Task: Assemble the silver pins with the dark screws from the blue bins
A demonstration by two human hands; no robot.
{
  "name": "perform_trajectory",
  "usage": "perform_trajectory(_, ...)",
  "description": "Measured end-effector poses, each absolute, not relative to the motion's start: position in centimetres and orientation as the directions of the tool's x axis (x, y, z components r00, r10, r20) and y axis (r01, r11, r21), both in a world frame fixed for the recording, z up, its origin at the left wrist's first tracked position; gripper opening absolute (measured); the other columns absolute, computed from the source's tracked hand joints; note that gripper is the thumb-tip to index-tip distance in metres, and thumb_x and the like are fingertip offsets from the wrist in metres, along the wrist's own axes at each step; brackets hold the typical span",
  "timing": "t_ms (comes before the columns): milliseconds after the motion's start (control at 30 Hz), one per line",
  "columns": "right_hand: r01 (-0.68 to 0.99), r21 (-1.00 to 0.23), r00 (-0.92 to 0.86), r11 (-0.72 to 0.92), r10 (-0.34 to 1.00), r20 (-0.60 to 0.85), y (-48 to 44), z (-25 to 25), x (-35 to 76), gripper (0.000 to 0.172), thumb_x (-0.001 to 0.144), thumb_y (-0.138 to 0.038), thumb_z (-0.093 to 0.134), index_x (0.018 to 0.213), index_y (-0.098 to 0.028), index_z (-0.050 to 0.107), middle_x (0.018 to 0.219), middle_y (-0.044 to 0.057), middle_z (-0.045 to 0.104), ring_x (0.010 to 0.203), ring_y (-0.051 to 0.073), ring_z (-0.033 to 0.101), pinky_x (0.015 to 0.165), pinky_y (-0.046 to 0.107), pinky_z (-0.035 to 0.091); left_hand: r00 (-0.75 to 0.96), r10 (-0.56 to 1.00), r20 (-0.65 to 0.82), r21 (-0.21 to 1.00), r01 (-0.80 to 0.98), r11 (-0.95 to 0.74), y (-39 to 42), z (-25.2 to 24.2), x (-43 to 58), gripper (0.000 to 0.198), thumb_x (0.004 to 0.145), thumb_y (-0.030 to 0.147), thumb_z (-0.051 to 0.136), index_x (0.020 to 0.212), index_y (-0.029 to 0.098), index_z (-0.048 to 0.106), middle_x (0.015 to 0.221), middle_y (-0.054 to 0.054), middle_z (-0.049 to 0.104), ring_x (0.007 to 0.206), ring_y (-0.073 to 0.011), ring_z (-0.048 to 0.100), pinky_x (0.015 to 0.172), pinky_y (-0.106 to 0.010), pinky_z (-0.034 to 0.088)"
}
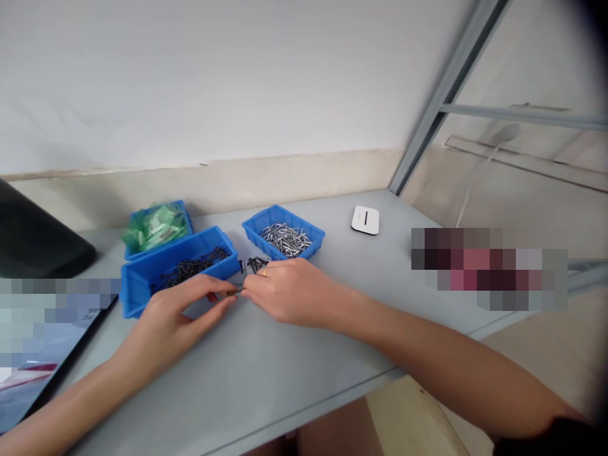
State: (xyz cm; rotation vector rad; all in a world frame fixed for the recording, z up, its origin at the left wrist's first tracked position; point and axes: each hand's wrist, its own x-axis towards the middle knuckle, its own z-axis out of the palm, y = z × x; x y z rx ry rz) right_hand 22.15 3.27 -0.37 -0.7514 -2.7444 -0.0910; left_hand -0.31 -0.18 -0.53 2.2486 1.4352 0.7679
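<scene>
- With left hand (173, 316), pinching a small dark piece (231, 293) between thumb and index finger (slender, too small to identify).
- With right hand (289, 291), gripping the other end of it in bunched fingertips (contact partly hidden); wearing a ring (265, 272).
- Holding said piece between both hands, over the grey desk (294, 367), near the right end of a long blue bin (135, 282).
- Inside that bin, a heap of dark screw-like pieces (197, 266).
- Just beyond right hand, a loose dark cluster (258, 262) on the desk (partly covered by fingers).
- Behind that, a smaller blue bin (261, 242) with silver nail-like pieces (287, 239).
- Behind the long bin, another blue bin (189, 218) with green plastic wrap (159, 228).
- Farther right, a white box (365, 220) (rounded corners, dark slot).
</scene>
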Motion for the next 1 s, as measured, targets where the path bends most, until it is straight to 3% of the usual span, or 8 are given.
perform_trajectory(167, 0.533, -0.064, -0.789, 0.844, 0.523, 0.321, 3.4, 0.1, 22.3, 0.034, 0.106, -0.032, 0.031, 0.091, -0.017, 0.057, 0.082, 0.002, 0.067, 0.079, 0.016, 0.062, 0.059, 0.028, 0.031, 0.286, 0.909, 0.302, 0.570, 0.711, -0.413, -0.2, 0.1, 0.0, 0.022, 0.085, 0.043, 0.062, 0.090, 0.025, 0.073, 0.090, -0.001, 0.077, 0.080, -0.0201, 0.071, 0.061, -0.022, 0.057)
perform_trajectory(300, 0.500, -0.053, -0.811, 0.865, 0.488, 0.323, 3.2, 0.1, 22.1, 0.035, 0.106, -0.031, 0.029, 0.092, -0.017, 0.058, 0.081, 0.003, 0.068, 0.077, 0.016, 0.062, 0.060, 0.028, 0.032, 0.215, 0.919, 0.332, 0.653, 0.651, -0.388, -0.6, 0.5, 0.4, 0.015, 0.080, 0.040, 0.066, 0.084, 0.027, 0.074, 0.087, 0.001, 0.077, 0.078, -0.0194, 0.071, 0.070, -0.023, 0.058)
perform_trajectory(433, 0.455, -0.011, -0.836, 0.890, 0.432, 0.338, 3.0, -0.4, 21.7, 0.035, 0.106, -0.030, 0.030, 0.093, -0.016, 0.060, 0.079, 0.003, 0.067, 0.076, 0.016, 0.062, 0.060, 0.029, 0.033, 0.208, 0.944, 0.256, 0.770, 0.547, -0.329, -0.7, 0.8, 0.6, 0.009, 0.078, 0.035, 0.069, 0.081, 0.028, 0.074, 0.086, 0.002, 0.076, 0.077, -0.0175, 0.071, 0.070, -0.021, 0.057)
perform_trajectory(600, 0.463, -0.011, -0.786, 0.886, 0.416, 0.458, 3.3, -0.1, 21.8, 0.046, 0.105, -0.040, 0.029, 0.089, -0.016, 0.064, 0.074, 0.001, 0.066, 0.073, 0.015, 0.062, 0.062, 0.029, 0.036, 0.175, 0.981, 0.089, 0.834, 0.525, -0.169, 0.0, 0.5, -0.2, 0.017, 0.080, 0.041, 0.068, 0.086, 0.026, 0.075, 0.085, 0.000, 0.076, 0.077, -0.0175, 0.069, 0.068, -0.023, 0.056)
perform_trajectory(767, 0.420, 0.028, -0.751, 0.907, 0.330, 0.572, 3.2, 0.2, 22.2, 0.033, 0.101, -0.021, 0.034, 0.113, -0.019, 0.064, 0.077, -0.002, 0.064, 0.068, 0.012, 0.054, 0.059, 0.027, 0.033, 0.313, 0.949, -0.043, 0.870, 0.479, -0.119, 0.4, -0.1, -0.5, 0.022, 0.083, 0.043, 0.066, 0.079, 0.022, 0.072, 0.075, 0.000, 0.071, 0.071, -0.0161, 0.063, 0.062, -0.023, 0.052)
perform_trajectory(867, 0.367, 0.079, -0.802, 0.927, 0.272, 0.532, 3.0, 0.0, 22.2, 0.037, 0.097, -0.012, 0.037, 0.125, -0.019, 0.060, 0.080, -0.001, 0.061, 0.065, 0.012, 0.048, 0.055, 0.027, 0.030, 0.372, 0.926, -0.062, 0.867, 0.480, -0.135, 0.5, -0.3, -0.4, 0.022, 0.081, 0.041, 0.067, 0.075, 0.021, 0.072, 0.072, 0.001, 0.068, 0.069, -0.0152, 0.060, 0.061, -0.022, 0.050)
perform_trajectory(1000, 0.313, 0.076, -0.862, 0.947, 0.250, 0.442, 3.1, 0.2, 22.2, 0.031, 0.099, -0.015, 0.036, 0.112, -0.017, 0.064, 0.081, 0.001, 0.060, 0.070, 0.012, 0.048, 0.058, 0.027, 0.031, 0.420, 0.902, -0.100, 0.854, 0.502, -0.139, 0.5, -0.1, -0.3, 0.024, 0.081, 0.042, 0.065, 0.078, 0.021, 0.075, 0.074, -0.001, 0.071, 0.069, -0.0168, 0.062, 0.062, -0.024, 0.051)
